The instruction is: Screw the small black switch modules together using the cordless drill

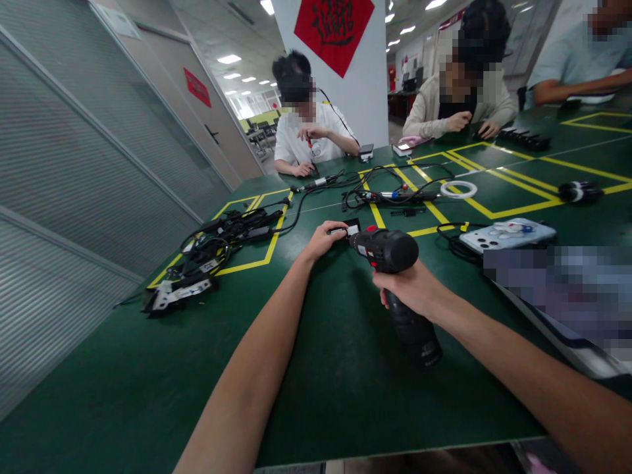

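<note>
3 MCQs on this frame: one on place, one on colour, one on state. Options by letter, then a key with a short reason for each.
1. Where does the white tape ring lie?
A. on the green table, beyond the drill
B. on the phone
C. in the left hand

2. What colour are the lines marked on the table?
A. red
B. yellow
C. white

3. What is the right hand doing?
A. resting flat on the table
B. holding the phone
C. gripping the handle of the black power drill

Key: 1 A, the ring lies flat past the drill; 2 B, yellow rectangles; 3 C, fingers wrap the handle while the left hand steadies a small part at the drill's tip.
</note>
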{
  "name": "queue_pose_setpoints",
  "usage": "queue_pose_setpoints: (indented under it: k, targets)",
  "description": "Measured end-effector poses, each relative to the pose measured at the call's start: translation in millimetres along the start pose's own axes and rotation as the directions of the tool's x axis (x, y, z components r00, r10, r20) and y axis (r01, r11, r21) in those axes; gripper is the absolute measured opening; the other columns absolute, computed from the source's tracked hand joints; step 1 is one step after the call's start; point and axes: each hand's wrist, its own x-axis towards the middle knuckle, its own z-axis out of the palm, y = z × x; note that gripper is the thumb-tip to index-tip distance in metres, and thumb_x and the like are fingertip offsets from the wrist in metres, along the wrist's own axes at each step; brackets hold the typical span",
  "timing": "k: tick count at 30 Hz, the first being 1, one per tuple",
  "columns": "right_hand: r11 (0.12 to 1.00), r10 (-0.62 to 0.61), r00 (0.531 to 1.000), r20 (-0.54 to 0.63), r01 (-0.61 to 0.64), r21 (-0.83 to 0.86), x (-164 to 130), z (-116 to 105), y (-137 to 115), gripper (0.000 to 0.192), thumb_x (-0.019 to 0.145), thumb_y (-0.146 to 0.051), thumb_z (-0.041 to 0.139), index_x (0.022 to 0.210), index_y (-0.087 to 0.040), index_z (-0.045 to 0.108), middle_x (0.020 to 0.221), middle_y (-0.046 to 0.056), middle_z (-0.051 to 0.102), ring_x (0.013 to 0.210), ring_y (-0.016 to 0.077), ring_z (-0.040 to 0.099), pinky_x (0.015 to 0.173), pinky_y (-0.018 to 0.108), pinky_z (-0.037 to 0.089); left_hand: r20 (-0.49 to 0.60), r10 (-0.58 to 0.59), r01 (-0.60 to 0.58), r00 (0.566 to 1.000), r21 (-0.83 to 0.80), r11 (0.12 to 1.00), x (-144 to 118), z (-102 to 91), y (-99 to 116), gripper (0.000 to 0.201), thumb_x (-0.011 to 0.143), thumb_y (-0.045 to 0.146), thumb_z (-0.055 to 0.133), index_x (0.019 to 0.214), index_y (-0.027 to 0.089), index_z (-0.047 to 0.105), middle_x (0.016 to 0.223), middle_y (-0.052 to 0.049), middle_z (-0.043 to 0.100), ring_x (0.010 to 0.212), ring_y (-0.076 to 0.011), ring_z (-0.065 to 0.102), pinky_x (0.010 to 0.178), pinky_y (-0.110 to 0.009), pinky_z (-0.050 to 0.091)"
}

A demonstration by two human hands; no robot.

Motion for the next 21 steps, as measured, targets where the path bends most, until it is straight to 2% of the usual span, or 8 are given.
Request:
queue_pose_setpoints:
  k: [12,21]
  targets:
    - [1.000,0.004,1.000,-0.007,-0.004,-0.008,0.3,0.0,-1.9,0.004,0.068,-0.020,0.058,0.066,-0.018,0.055,0.050,0.002,0.058,0.046,0.0167,0.057,0.046,0.028,0.042,0.005,-0.015,0.015,1.000,0.014,1.000,-0.8,-0.9,3.7,0.032,0.079,0.038,0.060,0.105,0.022,0.071,0.118,-0.006,0.065,0.117,-0.0236,0.055,0.109,-0.039,0.037]
    - [0.999,-0.041,0.999,0.002,0.041,-0.003,1.1,1.3,1.0,0.005,0.070,-0.020,0.058,0.068,-0.018,0.054,0.052,0.002,0.059,0.047,0.0167,0.058,0.046,0.027,0.043,-0.004,0.008,-0.008,1.000,0.013,1.000,0.3,-0.3,-0.3,0.033,0.080,0.039,0.060,0.105,0.021,0.072,0.117,-0.006,0.066,0.116,-0.0233,0.055,0.108,-0.039,0.038]
